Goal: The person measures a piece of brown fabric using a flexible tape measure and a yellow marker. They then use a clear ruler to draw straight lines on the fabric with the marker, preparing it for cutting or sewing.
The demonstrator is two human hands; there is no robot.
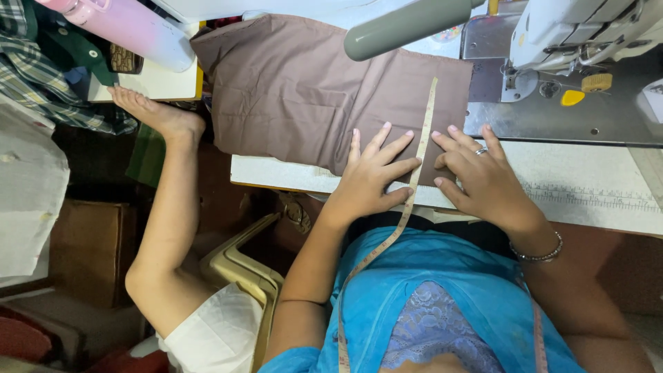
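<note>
Fingers of left hand (pixel 373 176) and right hand (pixel 480 176) splayed flat, gripping nothing, pressing brown fabric (pixel 311 90) on table edge (pixel 276 176); tape measure (pixel 423 138) between hands, possibly pinned. Best kept taut, cloth smoothed.

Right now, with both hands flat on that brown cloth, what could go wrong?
The measuring tape lies loose between the left hand and right hand, so it might slide off its line. The brown cloth hangs past the table edge and could slip down. Its far side lies by the sewing machine, where it might snag.
</note>
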